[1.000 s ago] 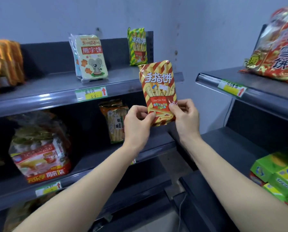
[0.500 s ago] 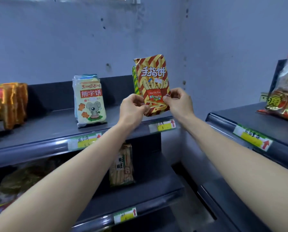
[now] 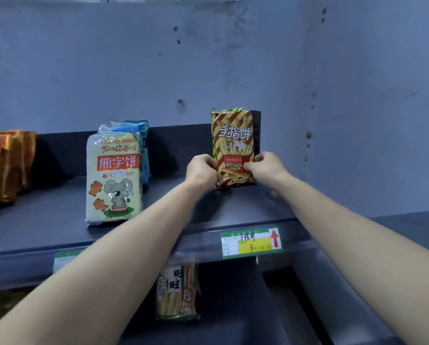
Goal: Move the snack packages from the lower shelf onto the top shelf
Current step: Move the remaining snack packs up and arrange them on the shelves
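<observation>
The striped packet (image 3: 233, 148) has gone up to the top shelf (image 3: 198, 212), far right corner, left hand (image 3: 202, 170) and right hand (image 3: 265, 166) both pinching it; one pack (image 3: 177, 292) waits below

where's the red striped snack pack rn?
Head view: the red striped snack pack stands upright at the right end of the top shelf, right of the bear biscuit pack. The left hand and right hand pinch its lower sides.
</observation>
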